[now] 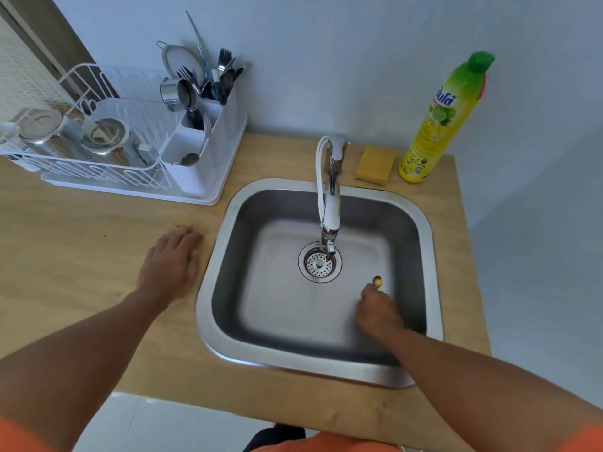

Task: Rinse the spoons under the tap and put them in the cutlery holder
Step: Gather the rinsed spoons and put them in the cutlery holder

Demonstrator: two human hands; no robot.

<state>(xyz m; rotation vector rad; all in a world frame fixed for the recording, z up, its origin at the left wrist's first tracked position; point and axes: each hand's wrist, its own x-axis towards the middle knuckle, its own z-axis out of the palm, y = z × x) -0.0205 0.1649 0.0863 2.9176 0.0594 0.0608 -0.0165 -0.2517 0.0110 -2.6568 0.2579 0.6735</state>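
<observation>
At the far left a white dish rack [81,148] stands on the wooden tabletop [81,230], holding steel containers, and on its right end sits the white cutlery holder [208,148], already bristling with forks and spoons. Nearer, the left hand [171,261] lies flat on the tabletop just beside the rim of the steel sink [326,362], fingers straight and together, holding nothing. The tap [329,194] arches out over the drain [319,262]; no water can be made out at its spout. Right of the drain, low in the basin, the right hand [378,309] is curled around the handle of a small gold spoon [378,282], whose bowl pokes out beyond the knuckles, pointing away from the person. The spoon's long axis runs roughly front to back, and the spout lies up and to the left of it, so the rinse probably needs a short carry leftward. The holder is well apart, beyond the tap to the far left. A yellow sponge [375,164] and a dish soap bottle [440,122] stand at the right
</observation>
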